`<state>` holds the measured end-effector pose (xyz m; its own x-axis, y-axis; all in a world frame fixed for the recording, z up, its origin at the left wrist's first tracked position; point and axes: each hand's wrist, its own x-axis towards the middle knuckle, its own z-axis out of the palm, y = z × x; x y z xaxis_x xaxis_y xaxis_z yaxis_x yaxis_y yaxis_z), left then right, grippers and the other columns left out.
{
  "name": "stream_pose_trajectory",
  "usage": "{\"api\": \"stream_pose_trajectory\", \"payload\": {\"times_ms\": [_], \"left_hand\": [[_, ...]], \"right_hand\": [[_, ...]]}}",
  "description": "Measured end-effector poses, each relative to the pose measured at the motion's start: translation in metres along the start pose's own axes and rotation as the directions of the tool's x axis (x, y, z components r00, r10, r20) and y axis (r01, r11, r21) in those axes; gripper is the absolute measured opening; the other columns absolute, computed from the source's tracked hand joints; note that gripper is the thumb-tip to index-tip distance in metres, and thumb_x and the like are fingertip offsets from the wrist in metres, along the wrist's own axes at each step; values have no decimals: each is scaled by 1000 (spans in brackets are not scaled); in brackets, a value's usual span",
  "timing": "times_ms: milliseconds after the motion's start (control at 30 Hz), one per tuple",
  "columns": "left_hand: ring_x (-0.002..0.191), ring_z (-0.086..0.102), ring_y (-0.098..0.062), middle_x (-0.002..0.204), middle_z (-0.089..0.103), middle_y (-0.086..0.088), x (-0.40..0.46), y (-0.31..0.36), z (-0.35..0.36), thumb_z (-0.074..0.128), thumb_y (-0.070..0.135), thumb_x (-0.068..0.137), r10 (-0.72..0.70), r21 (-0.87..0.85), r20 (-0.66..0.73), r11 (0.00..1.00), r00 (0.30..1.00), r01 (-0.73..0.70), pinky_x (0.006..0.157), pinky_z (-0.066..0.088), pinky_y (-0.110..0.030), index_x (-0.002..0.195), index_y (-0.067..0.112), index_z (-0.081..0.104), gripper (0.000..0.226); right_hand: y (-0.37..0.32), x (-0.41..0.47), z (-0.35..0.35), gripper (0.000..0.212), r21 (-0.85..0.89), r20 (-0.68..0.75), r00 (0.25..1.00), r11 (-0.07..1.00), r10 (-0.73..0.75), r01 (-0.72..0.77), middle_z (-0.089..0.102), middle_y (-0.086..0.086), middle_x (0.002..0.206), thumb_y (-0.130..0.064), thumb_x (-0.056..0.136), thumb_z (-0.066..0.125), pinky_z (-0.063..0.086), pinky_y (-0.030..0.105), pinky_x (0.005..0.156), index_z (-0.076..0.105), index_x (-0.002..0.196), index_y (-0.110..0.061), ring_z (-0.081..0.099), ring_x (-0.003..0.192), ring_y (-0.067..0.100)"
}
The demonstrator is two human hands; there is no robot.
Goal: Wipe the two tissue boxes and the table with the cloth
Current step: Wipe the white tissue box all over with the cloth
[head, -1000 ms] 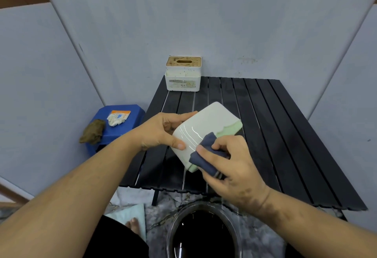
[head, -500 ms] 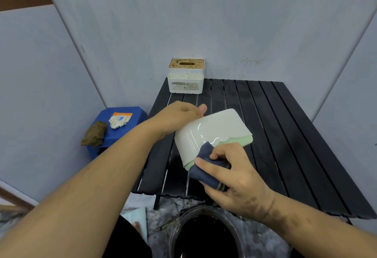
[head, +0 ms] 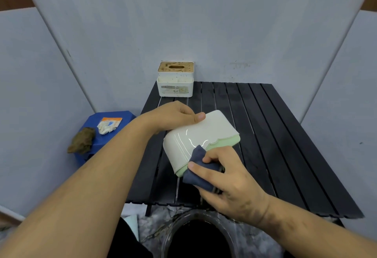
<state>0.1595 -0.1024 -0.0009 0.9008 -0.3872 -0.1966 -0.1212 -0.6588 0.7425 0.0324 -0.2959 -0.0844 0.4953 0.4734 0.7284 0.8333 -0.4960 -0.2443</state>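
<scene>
A glossy white tissue box with a pale green base [head: 193,137] is tilted above the black slatted table [head: 285,145]. My left hand [head: 173,115] grips its far left edge, fingers curled over the top. My right hand [head: 226,178] holds a folded dark blue cloth [head: 196,168] pressed against the box's near lower corner. A second tissue box [head: 175,80], white with a speckled brown wooden lid, stands upright at the table's far left corner against the wall.
A blue stool [head: 108,127] stands left of the table with a brown rag [head: 81,140] and a small white and orange packet [head: 108,125] on it. A dark round bin [head: 195,237] sits below the table's near edge. Grey walls enclose the table.
The white and green box has turned flatter and shifted right. My left hand moved from its near side to its far edge. The cloth slid down to the box's near corner.
</scene>
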Motion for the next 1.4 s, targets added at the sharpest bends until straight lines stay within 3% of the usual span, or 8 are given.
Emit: {"api": "stream_pose_trajectory", "payload": {"times_ms": [133,300,467,567,833,1000,1167,1400], "left_hand": [[98,74,-34,102,78,-14,2,0,3,72,60,82,-58,-100,42,993,997,62,93,58,-46,104,4,77,60],[86,69,-31,98,75,-20,3,-11,2,85,62,60,-51,-250,111,965,993,77,85,54,-41,103,-5,73,80],[94,71,-34,108,76,-21,1,-18,0,83,62,61,-53,-289,124,953,991,87,95,54,-47,107,2,76,76],[88,72,-30,99,77,-17,3,-22,1,81,49,73,-29,-322,140,944,990,73,84,59,-41,100,5,76,52],[105,72,-27,119,72,-11,-16,-38,-15,78,33,77,203,-398,207,911,957,-107,83,60,-35,126,5,57,61],[119,64,-33,135,62,-21,-31,-52,-26,88,27,72,292,-416,257,894,921,-167,93,57,-38,136,7,47,78],[128,58,-29,139,60,-12,-39,-66,-25,76,6,74,339,-462,281,868,898,-183,101,52,-38,143,16,44,76],[119,63,-27,127,66,-4,-42,-62,-21,94,45,65,323,-554,144,809,935,-195,97,56,-42,129,13,50,83]], "right_hand": [[3,-4,-1,44,-8,19,1000,1000,16,-16,42,5,113,-13,79,73,49,36,82,67,123,-10,54,100,28],[28,1,-17,44,-14,-90,981,985,172,-174,48,6,106,-17,77,78,43,23,92,69,119,-9,50,101,19],[65,8,-41,38,146,-156,767,782,623,-606,51,-3,102,-19,80,78,51,17,82,70,117,-15,58,93,6],[67,8,-43,36,202,-99,709,712,698,-672,56,-7,101,-23,81,77,47,8,79,71,116,-20,59,94,1],[28,24,-57,40,345,-75,815,781,575,-520,55,-1,101,-9,78,79,52,11,64,70,116,-16,61,81,6],[15,28,-52,42,202,-114,909,905,401,-374,55,0,102,-12,76,81,48,16,87,70,117,-13,59,95,13],[25,37,-58,41,273,-138,858,851,495,-448,57,-4,104,-15,76,80,45,11,85,70,115,-16,59,99,10],[20,45,-45,36,282,-117,885,870,451,-406,60,-6,104,-17,75,81,48,17,88,71,110,-19,61,100,10]]}}
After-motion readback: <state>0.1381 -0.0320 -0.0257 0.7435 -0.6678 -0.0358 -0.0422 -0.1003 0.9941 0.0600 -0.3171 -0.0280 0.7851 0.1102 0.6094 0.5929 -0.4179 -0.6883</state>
